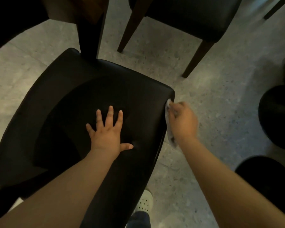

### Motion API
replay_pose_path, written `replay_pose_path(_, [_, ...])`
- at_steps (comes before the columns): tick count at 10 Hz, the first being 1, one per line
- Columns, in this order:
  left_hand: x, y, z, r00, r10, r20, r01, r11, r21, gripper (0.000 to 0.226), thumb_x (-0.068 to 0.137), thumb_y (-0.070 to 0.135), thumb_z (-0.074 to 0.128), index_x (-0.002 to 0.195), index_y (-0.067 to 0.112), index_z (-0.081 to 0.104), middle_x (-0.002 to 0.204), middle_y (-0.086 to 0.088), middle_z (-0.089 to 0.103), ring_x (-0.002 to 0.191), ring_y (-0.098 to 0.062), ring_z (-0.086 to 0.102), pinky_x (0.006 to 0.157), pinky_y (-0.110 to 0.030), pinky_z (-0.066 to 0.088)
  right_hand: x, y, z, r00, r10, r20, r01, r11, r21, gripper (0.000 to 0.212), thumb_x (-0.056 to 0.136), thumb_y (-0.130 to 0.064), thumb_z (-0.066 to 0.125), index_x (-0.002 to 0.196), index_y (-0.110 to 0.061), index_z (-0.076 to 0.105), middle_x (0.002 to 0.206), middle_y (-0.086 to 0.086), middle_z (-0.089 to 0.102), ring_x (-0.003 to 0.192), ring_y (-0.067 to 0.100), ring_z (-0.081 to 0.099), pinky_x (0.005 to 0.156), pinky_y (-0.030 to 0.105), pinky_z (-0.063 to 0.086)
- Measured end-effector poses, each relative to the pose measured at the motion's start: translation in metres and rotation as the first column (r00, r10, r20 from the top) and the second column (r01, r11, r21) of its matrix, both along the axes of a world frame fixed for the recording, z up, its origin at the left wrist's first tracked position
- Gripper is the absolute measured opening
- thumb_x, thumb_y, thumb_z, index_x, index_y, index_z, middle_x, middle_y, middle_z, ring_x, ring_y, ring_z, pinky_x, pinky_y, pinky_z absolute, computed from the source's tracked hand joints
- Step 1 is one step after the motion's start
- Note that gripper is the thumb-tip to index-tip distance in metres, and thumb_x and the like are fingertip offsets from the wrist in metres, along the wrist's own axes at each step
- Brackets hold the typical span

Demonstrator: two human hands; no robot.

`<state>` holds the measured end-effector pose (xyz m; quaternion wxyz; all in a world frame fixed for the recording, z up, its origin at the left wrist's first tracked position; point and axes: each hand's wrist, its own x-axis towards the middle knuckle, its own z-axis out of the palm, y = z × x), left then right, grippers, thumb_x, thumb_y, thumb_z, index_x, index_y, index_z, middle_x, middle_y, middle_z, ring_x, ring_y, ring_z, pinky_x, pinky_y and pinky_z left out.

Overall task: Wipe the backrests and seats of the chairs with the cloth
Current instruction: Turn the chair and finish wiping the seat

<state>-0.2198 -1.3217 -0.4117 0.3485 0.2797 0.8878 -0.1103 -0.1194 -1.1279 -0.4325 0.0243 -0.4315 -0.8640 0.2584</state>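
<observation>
A dark padded chair [69,102] fills the middle of the head view, seen from above. My left hand [107,130] lies flat on its seat, fingers spread and straight. My right hand [183,120] grips a pale grey cloth [170,135] against the chair's right side edge, near the front corner. Part of the cloth hangs below my wrist; the rest is hidden under my fingers.
A second dark chair [191,18] on wooden legs stands at the top right. A table leg [90,35] rises just behind the near chair. Dark round objects [276,116] sit at the right edge. The floor [212,89] is speckled grey. My white shoe [144,203] shows below.
</observation>
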Motion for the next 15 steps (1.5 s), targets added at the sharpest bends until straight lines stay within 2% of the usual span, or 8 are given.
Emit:
replay_pose_path(1, [0.0,0.001,0.0,1.0,0.006,-0.006,-0.006,1.0,0.002,0.121,0.073,0.072,0.062,0.15,0.032,-0.022,0.157,-0.004,-0.03,0.144,-0.039,-0.023,0.114,-0.066,0.012,0.043,-0.031,0.007,0.996,0.083,-0.03,-0.086,0.991,-0.101,0.028,0.097,-0.04,0.048,0.107,-0.025,0.069,0.089,-0.012,0.055,0.073,0.002,0.054,0.065,0.014,0.042])
replay_pose_path(2, [0.0,0.0,-0.001,1.0,0.006,-0.014,-0.006,1.0,0.006,0.121,0.072,0.073,0.062,0.15,0.032,-0.022,0.157,-0.004,-0.029,0.144,-0.039,-0.023,0.114,-0.066,0.012,0.062,-0.034,0.013,0.991,0.131,-0.015,-0.131,0.977,-0.168,0.026,0.096,-0.041,0.052,0.11,-0.029,0.07,0.093,-0.013,0.058,0.079,0.004,0.058,0.07,0.018,0.046])
replay_pose_path(3, [0.001,-0.001,-0.003,1.0,0.003,-0.022,-0.003,1.0,0.011,0.121,0.072,0.073,0.062,0.15,0.032,-0.021,0.157,-0.003,-0.029,0.144,-0.039,-0.023,0.114,-0.066,0.013,0.045,-0.012,0.013,0.997,0.012,-0.074,-0.02,0.994,-0.109,0.027,0.096,-0.038,0.054,0.114,-0.025,0.069,0.099,-0.006,0.061,0.085,0.012,0.06,0.074,0.025,0.044])
replay_pose_path(5, [0.002,-0.002,-0.001,1.0,0.005,-0.024,-0.005,1.0,0.013,0.121,0.072,0.073,0.062,0.15,0.032,-0.02,0.157,-0.004,-0.028,0.144,-0.038,-0.022,0.114,-0.066,0.013,0.003,0.001,-0.002,0.999,-0.004,-0.053,0.002,0.999,-0.048,0.032,0.097,-0.04,0.053,0.123,-0.025,0.065,0.094,-0.007,0.057,0.08,0.008,0.052,0.066,0.015,0.035])
replay_pose_path(8, [0.001,-0.002,0.0,1.0,0.003,-0.016,-0.003,1.0,0.005,0.121,0.072,0.072,0.062,0.15,0.032,-0.021,0.157,-0.004,-0.029,0.144,-0.038,-0.023,0.114,-0.066,0.012,0.073,-0.051,0.011,0.997,0.073,-0.027,-0.077,0.981,-0.179,0.026,0.095,-0.043,0.054,0.103,-0.027,0.073,0.087,-0.01,0.06,0.074,0.003,0.057,0.066,0.021,0.048])
replay_pose_path(11, [0.002,-0.003,-0.003,1.0,0.005,-0.022,-0.004,0.999,0.034,0.12,0.072,0.072,0.063,0.15,0.033,-0.02,0.157,-0.003,-0.029,0.144,-0.038,-0.023,0.114,-0.066,0.011,-0.003,0.013,-0.001,1.0,-0.002,0.001,0.002,0.997,-0.077,0.033,0.098,-0.036,0.052,0.128,-0.027,0.062,0.107,0.0,0.061,0.095,0.017,0.058,0.079,0.027,0.042])
replay_pose_path(13, [0.001,-0.003,-0.003,1.0,0.011,-0.016,-0.011,1.0,0.022,0.121,0.072,0.073,0.063,0.15,0.033,-0.021,0.157,-0.003,-0.029,0.144,-0.038,-0.024,0.114,-0.066,0.011,0.059,-0.049,0.003,0.999,0.041,-0.028,-0.044,0.991,-0.126,0.029,0.1,-0.045,0.044,0.101,-0.029,0.068,0.079,-0.016,0.05,0.071,-0.002,0.054,0.058,0.01,0.037])
replay_pose_path(15, [0.001,-0.002,-0.002,1.0,0.008,-0.024,-0.008,1.0,0.018,0.121,0.072,0.073,0.062,0.15,0.033,-0.02,0.157,-0.003,-0.028,0.144,-0.038,-0.023,0.114,-0.066,0.011,0.082,-0.06,0.017,0.993,0.117,-0.034,-0.121,0.976,-0.18,0.026,0.096,-0.044,0.051,0.107,-0.033,0.071,0.085,-0.014,0.058,0.072,0.002,0.056,0.066,0.025,0.05])
